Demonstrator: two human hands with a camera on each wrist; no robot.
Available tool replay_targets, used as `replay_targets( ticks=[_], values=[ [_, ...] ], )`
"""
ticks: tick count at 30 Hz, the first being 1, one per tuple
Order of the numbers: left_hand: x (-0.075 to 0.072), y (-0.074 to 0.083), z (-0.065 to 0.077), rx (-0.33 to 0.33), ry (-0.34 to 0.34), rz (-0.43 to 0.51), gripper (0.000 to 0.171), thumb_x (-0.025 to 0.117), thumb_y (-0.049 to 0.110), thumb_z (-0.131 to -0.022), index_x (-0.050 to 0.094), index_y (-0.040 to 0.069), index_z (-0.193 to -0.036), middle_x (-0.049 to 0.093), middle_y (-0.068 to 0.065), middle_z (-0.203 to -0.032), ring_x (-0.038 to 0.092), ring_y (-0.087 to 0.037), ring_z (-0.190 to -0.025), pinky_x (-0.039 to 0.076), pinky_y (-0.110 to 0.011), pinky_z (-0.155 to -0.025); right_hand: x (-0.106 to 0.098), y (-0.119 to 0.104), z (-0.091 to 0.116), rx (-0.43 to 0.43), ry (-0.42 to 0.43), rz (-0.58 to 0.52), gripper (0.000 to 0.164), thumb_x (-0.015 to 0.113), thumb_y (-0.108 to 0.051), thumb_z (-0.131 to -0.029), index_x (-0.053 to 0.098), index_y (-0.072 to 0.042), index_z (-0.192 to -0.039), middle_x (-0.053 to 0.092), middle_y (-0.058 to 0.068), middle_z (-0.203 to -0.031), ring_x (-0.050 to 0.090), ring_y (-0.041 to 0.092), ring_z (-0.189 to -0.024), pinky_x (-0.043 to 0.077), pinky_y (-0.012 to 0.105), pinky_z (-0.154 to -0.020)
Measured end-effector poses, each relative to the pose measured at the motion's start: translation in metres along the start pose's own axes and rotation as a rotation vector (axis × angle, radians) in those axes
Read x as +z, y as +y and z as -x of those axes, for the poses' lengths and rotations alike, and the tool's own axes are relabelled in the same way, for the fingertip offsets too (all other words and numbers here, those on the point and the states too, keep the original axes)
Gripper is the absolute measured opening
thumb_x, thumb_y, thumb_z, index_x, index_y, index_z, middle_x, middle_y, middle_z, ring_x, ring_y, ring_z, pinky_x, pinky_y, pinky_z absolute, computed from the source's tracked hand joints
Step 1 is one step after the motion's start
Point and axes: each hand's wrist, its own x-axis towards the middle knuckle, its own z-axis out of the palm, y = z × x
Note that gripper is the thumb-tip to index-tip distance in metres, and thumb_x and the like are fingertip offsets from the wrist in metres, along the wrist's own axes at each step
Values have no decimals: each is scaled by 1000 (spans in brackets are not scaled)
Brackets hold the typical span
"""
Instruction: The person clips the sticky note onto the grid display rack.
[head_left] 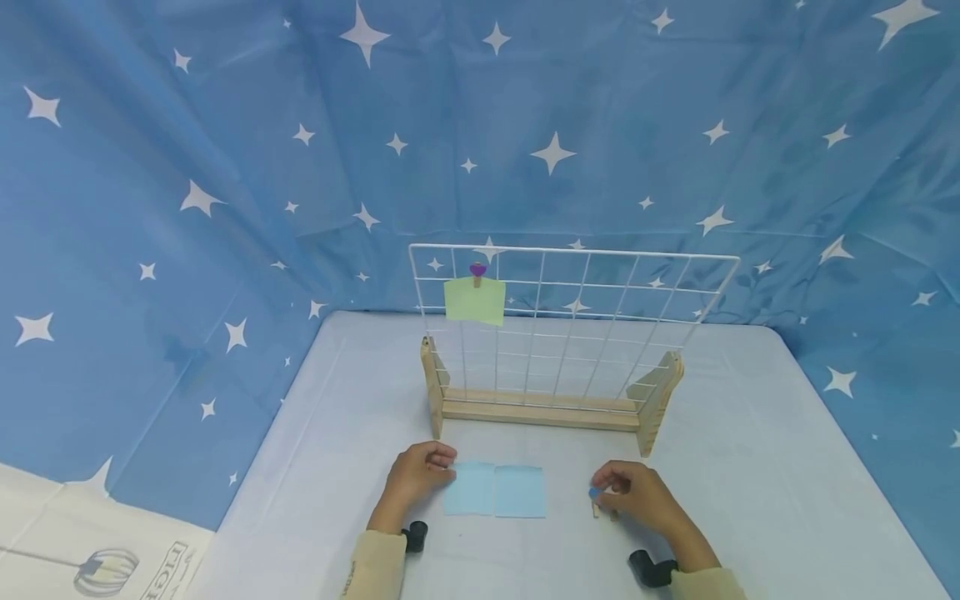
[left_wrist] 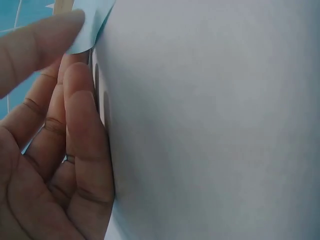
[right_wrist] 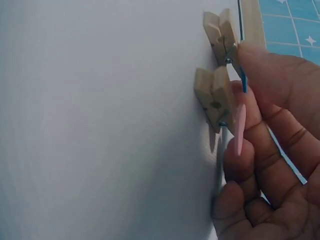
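Two light blue paper squares lie side by side on the white table. My left hand (head_left: pixel 422 477) is at the left edge of the left paper square (head_left: pixel 471 490); in the left wrist view its thumb (left_wrist: pixel 45 42) and fingers meet around a lifted corner of the blue paper (left_wrist: pixel 96 25). The right paper square (head_left: pixel 521 492) lies flat. To the right, my right hand (head_left: pixel 633 493) pinches a small wooden clothespin with a blue decoration (right_wrist: pixel 244 80). A second clothespin with a pink decoration (right_wrist: pixel 240 130) stands close by, beside the curled lower fingers.
Behind the papers stands a white wire grid (head_left: pixel 570 284) in a wooden base (head_left: pixel 540 415). A pale green paper (head_left: pixel 474 302) hangs at its upper left from a clothespin with a purple heart (head_left: pixel 477 270). A blue starred cloth (head_left: pixel 450 183) encloses the table (head_left: pixel 750 467).
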Motion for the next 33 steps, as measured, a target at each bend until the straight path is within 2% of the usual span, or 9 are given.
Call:
replay_targets(
  ticks=[5, 13, 19, 22, 27, 30, 33],
  values=[
    [0, 1, 1, -8, 18, -5, 18, 76, 6, -84, 73, 10, -101, 66, 5, -84, 60, -11, -76, 50, -29, -72, 0, -3, 1, -4, 14, 47, 18, 82, -19, -81, 73, -11, -94, 64, 0, -95, 56, 13, -85, 51, 25, -76],
    [-4, -1, 11, 32, 45, 34, 18, 74, 5, -86, 72, 8, -103, 70, 3, -90, 63, -13, -82, 52, -30, -74, -3, -3, 1, -17, -20, 45, 14, 80, -23, -83, 71, -13, -87, 62, -1, -94, 58, 15, -90, 52, 26, -81],
    [-9, -2, 16, 75, 63, 83, 21, 72, 6, -88, 72, 7, -108, 71, 0, -98, 65, -15, -89, 54, -28, -80, -9, 5, 1, -92, -64, -39, 13, 77, -21, -87, 69, -10, -89, 69, 0, -99, 61, 9, -95, 53, 25, -86],
    [-11, -1, 18, 92, 65, 98, 23, 71, 6, -88, 71, 7, -111, 70, -1, -98, 65, -16, -90, 55, -29, -81, -10, 9, 2, -116, -71, -111, 13, 74, -16, -90, 68, -5, -91, 71, 5, -97, 64, 8, -89, 55, 25, -80],
    [-14, 1, 20, 87, 65, 112, 28, 73, 8, -88, 70, 8, -116, 71, -5, -106, 67, -19, -93, 56, -33, -84, -11, 10, 5, -102, -16, -214, 11, 70, -10, -92, 65, -1, -96, 68, 7, -90, 65, 10, -78, 55, 24, -71],
    [-16, 3, 22, 64, 67, 124, 27, 74, 12, -89, 71, 8, -115, 70, -9, -115, 69, -21, -97, 56, -36, -85, -11, 10, 6, -113, 28, -241, 10, 69, -7, -92, 64, 0, -97, 67, 8, -91, 66, 11, -79, 55, 24, -72],
    [-17, 4, 25, 39, 77, 115, 22, 75, 17, -89, 73, 8, -109, 72, -9, -111, 69, -21, -95, 57, -37, -82, -12, 9, 7, -92, 50, -295, 12, 67, -4, -92, 63, 4, -100, 66, 9, -93, 67, 12, -81, 56, 24, -74]
  ],
)
